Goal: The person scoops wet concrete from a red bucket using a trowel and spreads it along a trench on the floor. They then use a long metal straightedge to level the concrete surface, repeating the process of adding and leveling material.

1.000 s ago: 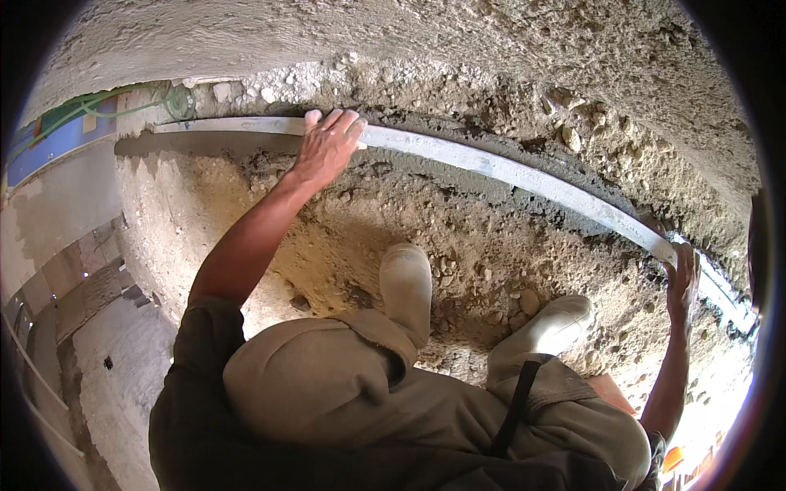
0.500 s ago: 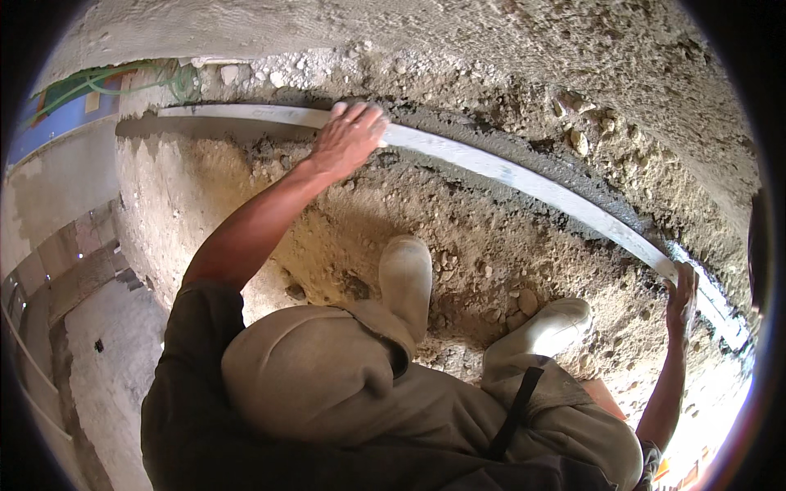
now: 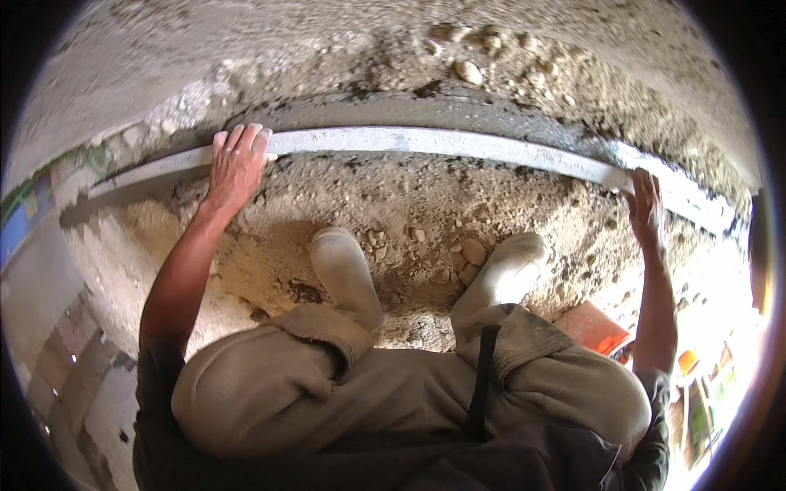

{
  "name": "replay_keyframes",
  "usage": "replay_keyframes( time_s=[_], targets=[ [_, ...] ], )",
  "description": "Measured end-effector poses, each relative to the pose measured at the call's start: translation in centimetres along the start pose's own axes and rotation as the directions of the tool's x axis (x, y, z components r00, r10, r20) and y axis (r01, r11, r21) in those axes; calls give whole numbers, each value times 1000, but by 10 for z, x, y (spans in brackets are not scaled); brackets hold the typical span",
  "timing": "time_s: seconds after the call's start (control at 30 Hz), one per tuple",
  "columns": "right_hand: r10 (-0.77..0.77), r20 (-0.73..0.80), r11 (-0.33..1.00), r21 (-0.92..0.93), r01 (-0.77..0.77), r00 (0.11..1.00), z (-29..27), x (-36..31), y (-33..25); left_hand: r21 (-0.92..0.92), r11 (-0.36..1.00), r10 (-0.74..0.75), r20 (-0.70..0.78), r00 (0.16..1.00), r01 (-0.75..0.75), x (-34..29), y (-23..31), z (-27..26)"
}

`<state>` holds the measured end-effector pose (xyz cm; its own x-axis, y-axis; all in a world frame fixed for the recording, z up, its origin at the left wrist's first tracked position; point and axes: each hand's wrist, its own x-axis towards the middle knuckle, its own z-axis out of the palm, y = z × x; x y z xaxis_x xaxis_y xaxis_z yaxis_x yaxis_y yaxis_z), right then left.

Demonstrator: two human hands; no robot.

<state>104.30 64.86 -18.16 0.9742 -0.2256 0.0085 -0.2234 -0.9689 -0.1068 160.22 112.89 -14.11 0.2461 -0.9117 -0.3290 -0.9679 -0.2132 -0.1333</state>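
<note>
A long, pale straightedge bar [image 3: 426, 142] runs across the ground ahead of my boots, looking curved through the lens. My left hand [image 3: 236, 170] grips it left of the middle, fingers over its top edge and the thumb on the near side. Near the right end my right hand [image 3: 646, 206] is wrapped round the bar, its fingers partly hidden. Wet grey mortar [image 3: 393, 108] forms a smooth strip along the bar's far side. Past my right hand the strip [image 3: 696, 200] shines in bright light.
Rough, stony soil [image 3: 393, 196] lies between the bar and my pale boots [image 3: 512, 266]. A rough wall [image 3: 393, 29] rises beyond the strip, with loose stones [image 3: 468, 73] at its foot. An orange-red object [image 3: 594, 329] is beside my right knee. Paving [image 3: 70, 360] shows at far left.
My view has swung to the right, so the bar lies more level across the picture. Both hands keep their grip on it. More of the orange-red object shows.
</note>
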Motion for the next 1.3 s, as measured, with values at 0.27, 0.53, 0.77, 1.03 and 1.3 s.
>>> replay_keyframes(
  time_s=[0.27, 0.53, 0.77, 1.03, 1.3],
  targets=[
    [375, 203, 925, -15, -380, 905, -17, 21, -53, 73, 995, -71, 127, 989, 62, -17, -9, 12],
    [148, -63, 988, 51, -145, 987, -5, 44, 7, -11, 999, -31, 0, 1000, 31, 15, 5, 1],
    [281, 204, 957, -132, -258, 938, -10, 26, -11, 52, 997, -59, -66, 996, 63, 2, -2, 12],
    [316, 224, 948, -33, -317, 922, -31, 48, -29, -94, 977, -177, 129, 976, 190, -19, -40, 20],
    [396, 69, 916, -93, -389, 916, -76, 7, 0, -137, 990, -36, -56, 998, 28, 9, 7, -29]
  ],
)
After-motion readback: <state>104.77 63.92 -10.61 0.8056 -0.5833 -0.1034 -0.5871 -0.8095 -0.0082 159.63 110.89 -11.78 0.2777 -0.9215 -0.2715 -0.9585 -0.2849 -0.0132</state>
